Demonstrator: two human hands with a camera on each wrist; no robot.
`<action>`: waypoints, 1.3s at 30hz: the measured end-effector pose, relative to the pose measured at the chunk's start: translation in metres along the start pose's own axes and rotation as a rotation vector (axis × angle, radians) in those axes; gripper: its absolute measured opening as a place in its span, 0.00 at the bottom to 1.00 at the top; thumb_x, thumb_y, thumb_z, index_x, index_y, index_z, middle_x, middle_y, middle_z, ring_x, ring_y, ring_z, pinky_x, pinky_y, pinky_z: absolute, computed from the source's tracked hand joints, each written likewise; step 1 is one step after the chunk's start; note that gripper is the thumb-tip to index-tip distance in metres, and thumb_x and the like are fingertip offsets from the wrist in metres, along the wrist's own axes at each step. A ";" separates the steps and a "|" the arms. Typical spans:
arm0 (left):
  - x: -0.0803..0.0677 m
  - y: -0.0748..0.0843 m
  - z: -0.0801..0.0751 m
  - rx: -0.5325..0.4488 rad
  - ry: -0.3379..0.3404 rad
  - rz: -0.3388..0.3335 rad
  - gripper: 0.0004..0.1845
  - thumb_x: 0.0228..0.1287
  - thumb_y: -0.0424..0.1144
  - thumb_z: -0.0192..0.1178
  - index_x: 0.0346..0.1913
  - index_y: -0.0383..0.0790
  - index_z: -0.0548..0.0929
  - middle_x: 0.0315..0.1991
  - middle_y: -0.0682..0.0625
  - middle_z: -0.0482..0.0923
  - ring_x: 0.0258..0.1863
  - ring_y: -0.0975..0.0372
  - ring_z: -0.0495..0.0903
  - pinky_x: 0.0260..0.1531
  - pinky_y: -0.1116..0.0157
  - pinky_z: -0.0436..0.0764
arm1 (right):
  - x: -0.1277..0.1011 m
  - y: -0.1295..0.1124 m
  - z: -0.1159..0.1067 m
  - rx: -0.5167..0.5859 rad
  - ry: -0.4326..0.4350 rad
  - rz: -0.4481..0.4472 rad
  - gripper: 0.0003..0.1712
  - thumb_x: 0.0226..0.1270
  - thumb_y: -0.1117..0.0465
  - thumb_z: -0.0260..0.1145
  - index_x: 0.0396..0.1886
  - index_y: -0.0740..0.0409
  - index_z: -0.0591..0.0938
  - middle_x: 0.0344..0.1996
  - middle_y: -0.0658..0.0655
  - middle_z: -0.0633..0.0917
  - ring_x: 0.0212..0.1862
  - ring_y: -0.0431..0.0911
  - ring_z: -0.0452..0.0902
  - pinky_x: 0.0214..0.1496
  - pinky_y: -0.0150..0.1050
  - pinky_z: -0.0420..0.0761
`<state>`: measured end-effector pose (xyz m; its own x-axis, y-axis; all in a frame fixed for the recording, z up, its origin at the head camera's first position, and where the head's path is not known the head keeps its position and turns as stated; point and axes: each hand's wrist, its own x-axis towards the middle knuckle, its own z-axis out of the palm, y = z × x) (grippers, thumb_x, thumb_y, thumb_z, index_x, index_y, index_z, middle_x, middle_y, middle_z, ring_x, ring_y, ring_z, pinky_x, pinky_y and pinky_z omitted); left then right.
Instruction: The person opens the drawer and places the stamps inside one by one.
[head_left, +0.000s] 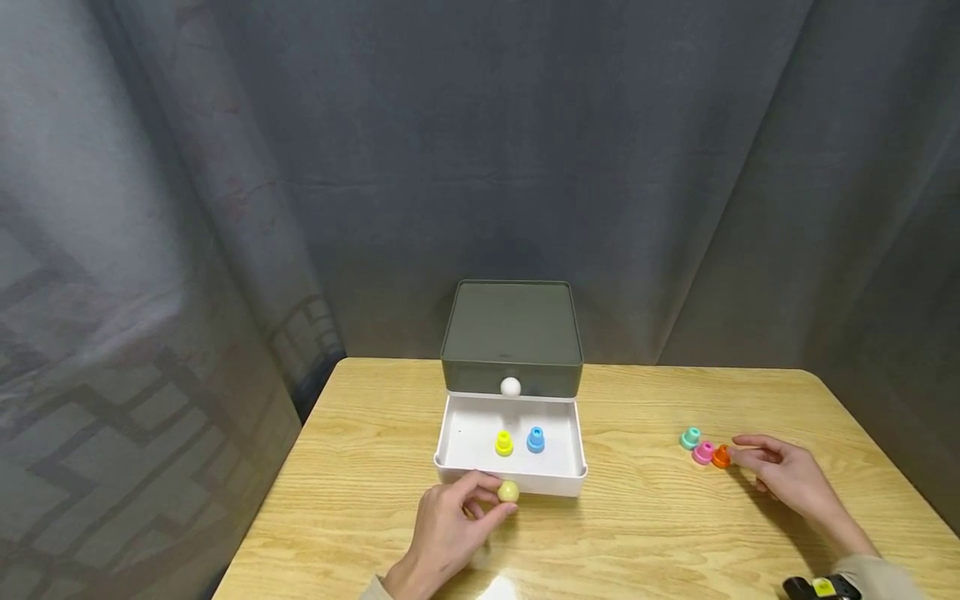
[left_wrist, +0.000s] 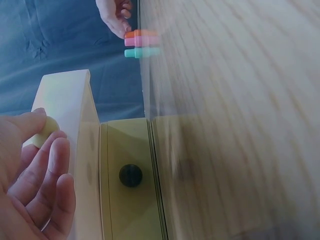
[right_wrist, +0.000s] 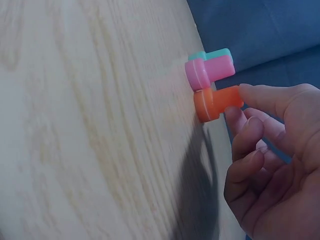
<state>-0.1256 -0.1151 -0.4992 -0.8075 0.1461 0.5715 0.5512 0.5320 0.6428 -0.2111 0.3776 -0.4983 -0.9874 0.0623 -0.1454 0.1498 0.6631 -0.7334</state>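
Note:
My left hand (head_left: 457, 521) pinches the round yellow-green knob (head_left: 508, 492) of a white drawer (head_left: 465, 479), pulled out of a small drawer cabinet (head_left: 513, 325). Inside this drawer stand a yellow stepped peg (head_left: 504, 443) and a blue one (head_left: 536, 440). Over at the right, my right hand (head_left: 787, 475) has its fingertips on both sides of the narrow end of an orange peg (right_wrist: 225, 97), whose wide base is on the table. Close beside that peg stand a pink peg (right_wrist: 220, 67) and a teal peg (head_left: 690, 438).
Above the pulled-out drawer is a dark grey drawer with a white knob (head_left: 510, 387). Below it, the left wrist view shows a beige drawer front (left_wrist: 125, 210) with a dark knob (left_wrist: 131, 175). Grey curtains (head_left: 525, 167) hang behind the wooden table (head_left: 360, 467).

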 end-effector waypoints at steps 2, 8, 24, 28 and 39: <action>0.000 0.000 0.000 0.000 -0.002 -0.002 0.15 0.53 0.41 0.84 0.41 0.50 0.88 0.29 0.60 0.92 0.22 0.85 0.76 0.23 0.82 0.76 | 0.001 0.000 0.001 -0.004 -0.007 0.012 0.41 0.80 0.43 0.65 0.73 0.74 0.71 0.26 0.50 0.80 0.25 0.41 0.73 0.27 0.36 0.75; 0.000 0.001 0.000 0.000 -0.004 -0.010 0.15 0.53 0.41 0.83 0.41 0.50 0.88 0.29 0.59 0.92 0.22 0.85 0.76 0.23 0.81 0.76 | 0.003 0.001 0.003 -0.020 -0.008 0.020 0.42 0.79 0.42 0.66 0.72 0.74 0.71 0.26 0.50 0.80 0.26 0.42 0.73 0.28 0.36 0.75; 0.000 0.003 -0.002 -0.005 -0.038 -0.057 0.15 0.54 0.41 0.83 0.41 0.50 0.88 0.29 0.59 0.92 0.22 0.84 0.77 0.24 0.80 0.77 | 0.000 0.001 0.007 -0.010 -0.022 0.005 0.40 0.80 0.44 0.66 0.71 0.74 0.73 0.27 0.51 0.80 0.24 0.41 0.72 0.25 0.36 0.74; 0.000 0.003 -0.002 -0.001 -0.033 -0.058 0.15 0.54 0.41 0.83 0.41 0.50 0.88 0.29 0.59 0.92 0.22 0.84 0.77 0.24 0.80 0.78 | 0.001 0.001 0.006 -0.023 -0.011 0.009 0.39 0.79 0.44 0.66 0.70 0.73 0.75 0.26 0.51 0.81 0.25 0.41 0.73 0.26 0.36 0.74; 0.000 0.003 -0.002 0.008 -0.032 -0.046 0.15 0.54 0.41 0.83 0.41 0.51 0.88 0.30 0.60 0.92 0.23 0.84 0.77 0.24 0.80 0.77 | -0.008 -0.022 -0.006 -0.021 0.062 -0.047 0.38 0.80 0.42 0.65 0.69 0.71 0.77 0.28 0.50 0.84 0.24 0.42 0.74 0.25 0.38 0.77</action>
<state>-0.1233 -0.1150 -0.4962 -0.8382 0.1481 0.5249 0.5120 0.5453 0.6637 -0.2067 0.3675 -0.4771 -0.9947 0.0763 -0.0688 0.1025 0.6821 -0.7240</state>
